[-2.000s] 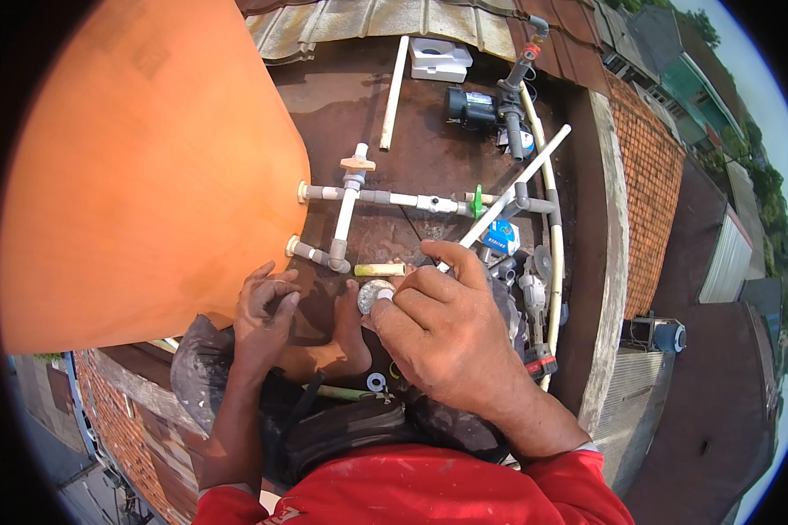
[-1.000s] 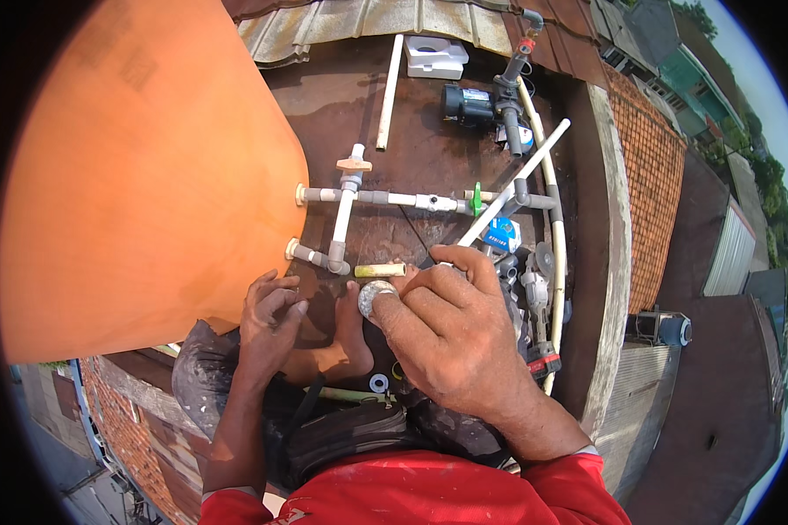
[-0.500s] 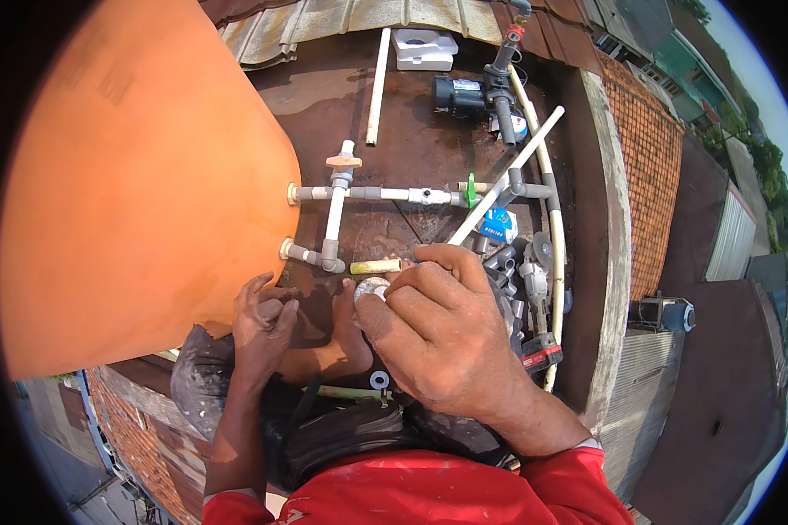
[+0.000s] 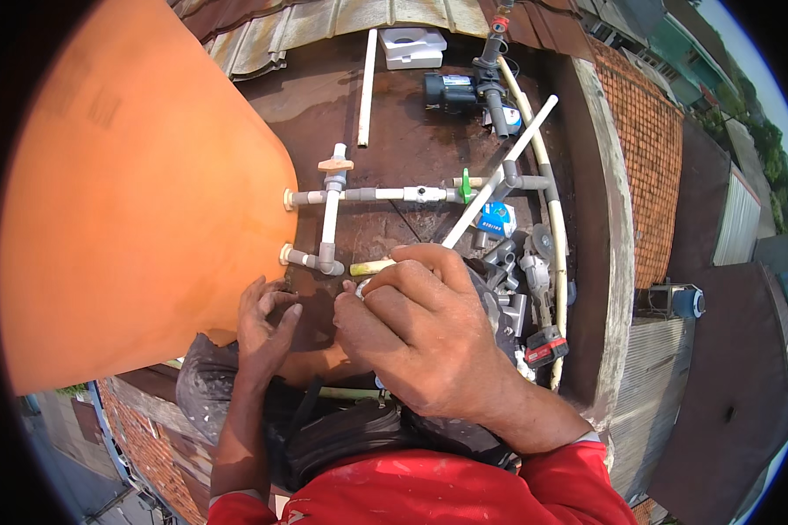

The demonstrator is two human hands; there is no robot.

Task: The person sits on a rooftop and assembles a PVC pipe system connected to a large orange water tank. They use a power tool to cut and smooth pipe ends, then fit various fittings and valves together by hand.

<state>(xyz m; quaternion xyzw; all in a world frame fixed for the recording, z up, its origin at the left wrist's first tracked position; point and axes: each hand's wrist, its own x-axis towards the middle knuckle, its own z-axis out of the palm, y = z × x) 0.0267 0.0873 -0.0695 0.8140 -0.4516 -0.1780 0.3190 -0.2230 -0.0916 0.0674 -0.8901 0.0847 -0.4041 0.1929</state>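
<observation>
My right hand (image 4: 425, 332) is closed, fingers curled and thumb pressed in. Whatever is in its grip is hidden from this side. Just past its knuckles lie a short yellowed pipe piece (image 4: 372, 267) and a pale round thing (image 4: 361, 286), mostly covered by the hand. A long white pipe (image 4: 499, 175) slants up and right from behind the fingers; I cannot tell whether the hand touches it. My left hand (image 4: 265, 328) holds nothing, with its fingers loosely bent and apart, near the base of the large orange tank (image 4: 149, 201).
White and grey pipework with an orange-handled valve (image 4: 334, 164) and a green-handled valve (image 4: 466, 185) joins the tank. Grey fittings (image 4: 502, 262), an angle grinder (image 4: 538, 280) and a blue box (image 4: 496, 219) lie right. A black pump (image 4: 455, 92) and white foam packaging (image 4: 413, 48) stand farther back.
My right hand has shifted left, covering more of the pale round thing and the yellowed pipe piece. My left hand's fingers have spread a little. The whole view has shifted slightly.
</observation>
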